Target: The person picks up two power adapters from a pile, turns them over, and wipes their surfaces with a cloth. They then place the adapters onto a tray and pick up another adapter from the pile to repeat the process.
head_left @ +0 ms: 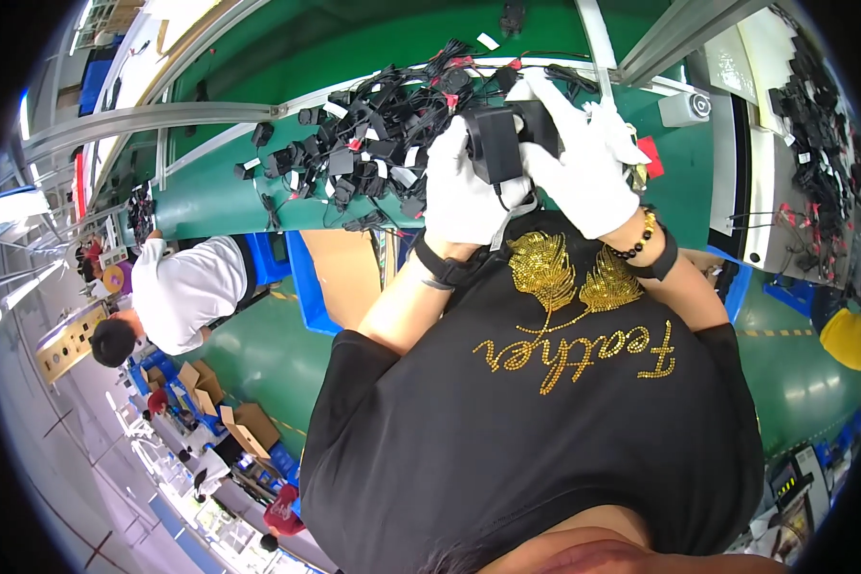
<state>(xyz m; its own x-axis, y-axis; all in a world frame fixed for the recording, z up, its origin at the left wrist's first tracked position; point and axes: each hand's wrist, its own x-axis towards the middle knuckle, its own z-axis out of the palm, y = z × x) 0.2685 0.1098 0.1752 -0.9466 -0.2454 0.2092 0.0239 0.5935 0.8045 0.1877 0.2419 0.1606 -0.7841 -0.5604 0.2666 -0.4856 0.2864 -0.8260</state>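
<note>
At the right end of the heap of black cords and plugs on the green desk, the gloved left hand is clamped on a black adapter (its cord dangles below). Close beside, the right hand grips a second black block. Well right of the heap sits a white box.

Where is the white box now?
In the head view, the white box sits on the green table, right of the right hand, beyond the red piece.

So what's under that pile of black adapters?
Green bench shows around the edges of the pile. The pile itself covers what's directly beneath, so I can't tell whether anything else lies there.
</note>
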